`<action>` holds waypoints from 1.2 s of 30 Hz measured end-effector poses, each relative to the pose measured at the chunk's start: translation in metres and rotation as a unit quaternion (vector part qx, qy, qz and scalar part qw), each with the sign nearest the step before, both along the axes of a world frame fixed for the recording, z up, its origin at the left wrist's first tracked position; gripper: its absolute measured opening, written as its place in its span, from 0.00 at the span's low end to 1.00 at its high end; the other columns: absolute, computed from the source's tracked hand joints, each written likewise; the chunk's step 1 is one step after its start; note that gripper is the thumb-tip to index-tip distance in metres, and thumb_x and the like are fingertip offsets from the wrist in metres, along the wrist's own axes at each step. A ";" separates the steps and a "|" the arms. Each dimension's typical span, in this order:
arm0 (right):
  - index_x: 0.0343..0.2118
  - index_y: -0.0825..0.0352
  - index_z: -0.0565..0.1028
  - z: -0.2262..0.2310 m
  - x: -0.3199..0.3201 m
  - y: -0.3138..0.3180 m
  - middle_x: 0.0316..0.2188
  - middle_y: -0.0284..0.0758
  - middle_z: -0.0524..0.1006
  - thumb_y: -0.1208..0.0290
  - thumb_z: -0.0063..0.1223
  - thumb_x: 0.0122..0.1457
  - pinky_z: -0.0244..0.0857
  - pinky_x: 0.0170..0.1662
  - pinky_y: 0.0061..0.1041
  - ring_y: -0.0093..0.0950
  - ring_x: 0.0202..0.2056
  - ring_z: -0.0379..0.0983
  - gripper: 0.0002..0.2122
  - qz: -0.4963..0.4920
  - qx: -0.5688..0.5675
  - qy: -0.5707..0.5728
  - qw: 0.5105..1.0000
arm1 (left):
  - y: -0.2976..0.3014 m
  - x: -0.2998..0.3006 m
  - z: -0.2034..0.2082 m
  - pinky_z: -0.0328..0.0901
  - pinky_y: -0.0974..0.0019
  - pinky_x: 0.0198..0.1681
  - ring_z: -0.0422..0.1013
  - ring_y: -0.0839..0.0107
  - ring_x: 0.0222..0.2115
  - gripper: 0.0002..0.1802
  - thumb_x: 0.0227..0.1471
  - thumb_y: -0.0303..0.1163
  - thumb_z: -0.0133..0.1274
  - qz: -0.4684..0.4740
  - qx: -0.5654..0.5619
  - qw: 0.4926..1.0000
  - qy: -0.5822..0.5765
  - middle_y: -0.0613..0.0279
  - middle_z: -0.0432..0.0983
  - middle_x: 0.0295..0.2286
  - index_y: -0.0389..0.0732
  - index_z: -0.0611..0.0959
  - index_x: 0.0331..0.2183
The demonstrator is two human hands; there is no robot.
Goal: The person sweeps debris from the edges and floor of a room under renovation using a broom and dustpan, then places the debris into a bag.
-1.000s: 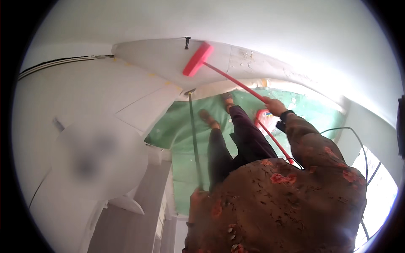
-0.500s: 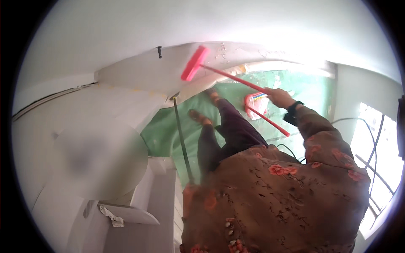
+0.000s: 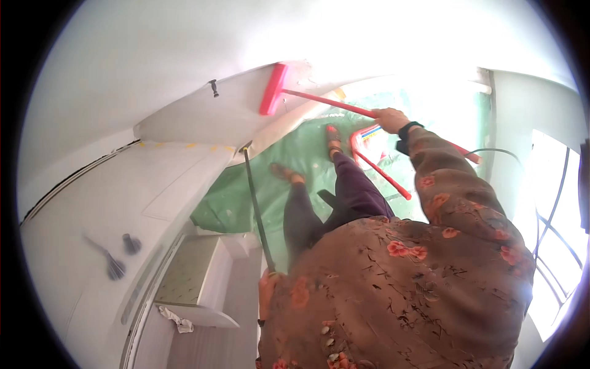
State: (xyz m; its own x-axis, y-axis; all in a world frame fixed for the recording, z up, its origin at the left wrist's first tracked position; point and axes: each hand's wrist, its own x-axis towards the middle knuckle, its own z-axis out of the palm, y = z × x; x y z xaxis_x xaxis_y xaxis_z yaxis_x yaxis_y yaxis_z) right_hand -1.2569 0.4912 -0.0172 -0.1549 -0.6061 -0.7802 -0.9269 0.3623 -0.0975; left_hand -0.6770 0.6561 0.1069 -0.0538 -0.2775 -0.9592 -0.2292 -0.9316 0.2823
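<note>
In my right hand [image 3: 389, 120] is the long red handle of a broom [image 3: 275, 90] with a wide pink block head; I cannot make out bristles. Its head is raised at the far side, against or in front of the pale panel, and the handle's end passes behind my wrist. My left hand [image 3: 268, 289], low beside my sleeve, is closed around a thin dark pole [image 3: 258, 212] that slants away from me. A red dustpan [image 3: 362, 142] with a red stick handle stands on the floor beyond my knees; something striped blue and white shows in it.
Green sheeting [image 3: 239, 190] covers the floor under my feet. To the left is a white surface [image 3: 190, 178] with blurred dark tools [image 3: 115, 267], and a pale cabinet [image 3: 187, 270] with a crumpled white cloth [image 3: 177, 320]. Cables [image 3: 556, 190] hang by the bright window at right.
The broom head has shifted slightly left, and my right hand with it. A large blurred round shape at left has gone from view. My left hand now shows on the pole.
</note>
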 end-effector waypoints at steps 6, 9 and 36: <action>0.48 0.59 0.70 0.041 -0.123 0.069 0.39 0.42 0.75 0.65 0.43 0.58 0.62 0.47 0.39 0.39 0.44 0.70 0.15 -0.058 -0.013 0.055 0.997 | -0.007 -0.053 0.005 0.63 0.76 0.27 0.66 0.82 0.24 0.18 0.45 0.28 0.50 -0.043 -0.034 0.997 -0.050 0.66 0.74 0.26 0.33 0.75 0.41; 0.48 0.60 0.70 0.059 -0.149 0.103 0.37 0.44 0.76 0.65 0.43 0.58 0.63 0.46 0.41 0.40 0.43 0.71 0.15 -0.105 -0.009 0.048 0.993 | 0.000 -0.059 0.009 0.62 0.76 0.26 0.65 0.82 0.23 0.18 0.45 0.27 0.50 -0.089 -0.046 0.989 -0.110 0.67 0.72 0.24 0.33 0.75 0.41; 0.47 0.60 0.70 0.041 -0.239 0.178 0.37 0.43 0.76 0.66 0.44 0.56 0.64 0.44 0.39 0.41 0.42 0.71 0.15 -0.204 -0.037 0.095 0.974 | -0.003 -0.115 0.020 0.64 0.73 0.33 0.67 0.81 0.30 0.22 0.48 0.31 0.57 -0.203 -0.066 0.975 -0.061 0.64 0.76 0.29 0.35 0.75 0.45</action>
State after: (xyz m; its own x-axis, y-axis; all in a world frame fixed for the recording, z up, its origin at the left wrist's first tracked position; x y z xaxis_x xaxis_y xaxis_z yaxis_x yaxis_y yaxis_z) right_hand -1.4955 0.6688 0.0238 -0.5325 -0.5164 -0.6706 -0.7106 0.7033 0.0227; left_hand -0.7921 0.6528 0.1273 -0.0725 -0.3777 -0.9231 -0.6107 -0.7149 0.3404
